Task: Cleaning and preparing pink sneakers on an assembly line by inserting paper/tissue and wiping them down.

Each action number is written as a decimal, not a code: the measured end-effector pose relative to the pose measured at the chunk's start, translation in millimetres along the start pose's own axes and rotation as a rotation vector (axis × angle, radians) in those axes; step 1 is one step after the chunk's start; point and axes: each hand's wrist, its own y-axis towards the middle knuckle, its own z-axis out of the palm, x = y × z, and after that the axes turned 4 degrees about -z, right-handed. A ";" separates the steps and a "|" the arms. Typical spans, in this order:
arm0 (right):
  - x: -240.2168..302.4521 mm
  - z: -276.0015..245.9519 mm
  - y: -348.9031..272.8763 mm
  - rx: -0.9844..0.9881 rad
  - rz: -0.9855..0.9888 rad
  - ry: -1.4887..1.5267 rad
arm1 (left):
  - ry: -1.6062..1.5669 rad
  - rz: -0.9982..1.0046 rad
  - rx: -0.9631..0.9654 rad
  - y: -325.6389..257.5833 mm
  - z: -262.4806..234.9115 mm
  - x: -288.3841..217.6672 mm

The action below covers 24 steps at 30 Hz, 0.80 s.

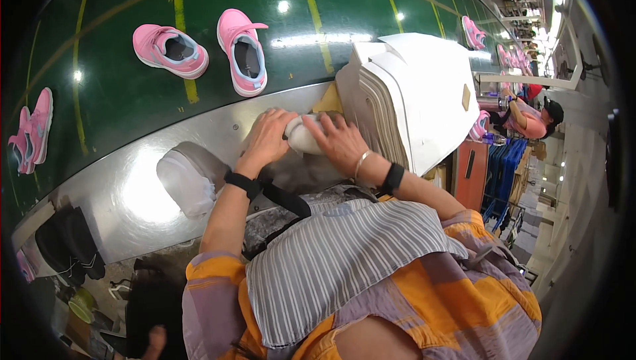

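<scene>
Both hands meet on a wad of white tissue paper (pixel 306 140) that lies on the steel table edge (pixel 132 187) just in front of the person. The left hand (pixel 267 136) is curled over the wad's left end, fingers bent and pressed down on it, with a black wristband just behind the wrist. The right hand (pixel 341 141) lies across the wad's right side with fingers spread and flattened on it, a thin bangle and a black band on that wrist; whether the fingers actually close round the paper from beneath cannot be told from this angle. Just behind the hands a tan piece of cardboard (pixel 329 100) pokes up, and touching it on the right stands a tall stack of flat white box blanks (pixel 411 95), leaning slightly and reaching well above the hands. To the left on the steel surface lies a second loose white sheet of paper (pixel 187 184), near the left forearm. Beyond the table runs a green conveyor belt (pixel 119 88) with yellow lines, carrying a pair of pink children's sneakers (pixel 202 50) set side by side, another pink sneaker (pixel 33 129) at the far left, and more pink shoes farther along at the upper right. Another person in a pink top (pixel 530 118) works at the right, well apart.
</scene>
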 end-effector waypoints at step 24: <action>101.6 4.1 91.1 0.347 0.172 0.570 | -0.295 -0.768 -0.751 -145.9 -101.3 -9.3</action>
